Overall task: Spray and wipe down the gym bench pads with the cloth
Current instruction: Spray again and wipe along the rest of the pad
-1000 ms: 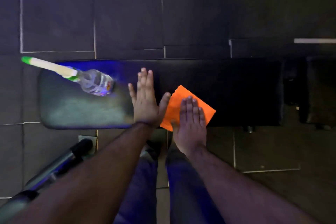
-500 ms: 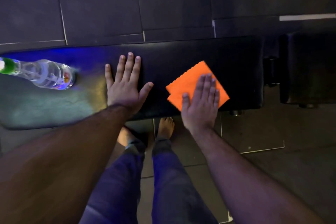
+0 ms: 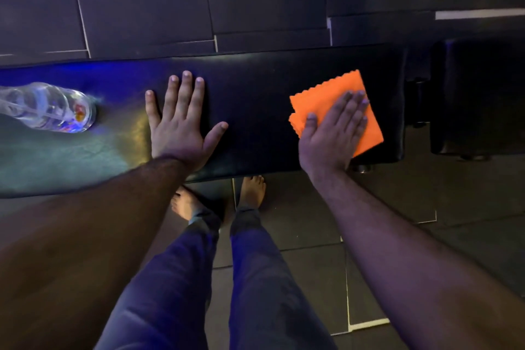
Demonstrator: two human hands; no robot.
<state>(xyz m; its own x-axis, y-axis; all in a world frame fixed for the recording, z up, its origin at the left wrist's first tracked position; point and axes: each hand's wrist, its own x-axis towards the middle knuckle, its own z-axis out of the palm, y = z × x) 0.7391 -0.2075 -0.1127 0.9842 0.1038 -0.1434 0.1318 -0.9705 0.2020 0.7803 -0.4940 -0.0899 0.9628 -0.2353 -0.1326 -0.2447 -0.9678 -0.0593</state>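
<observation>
Fingers of my right hand flat, pressing cloth near bench pad right end | left hand splayed flat mid-pad, holding nothing | bottle lying at left

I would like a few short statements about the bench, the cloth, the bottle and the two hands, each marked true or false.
1. The right hand lies flat on the orange cloth. True.
2. The left hand holds the spray bottle. False: it rests open on the bench pad, and the bottle lies apart, to its left.
3. The bottle stands upright. False: it lies on its side on the pad.
4. The cloth is near the right end of the long pad. True.
5. The person wears shoes. False: the feet are bare.
</observation>
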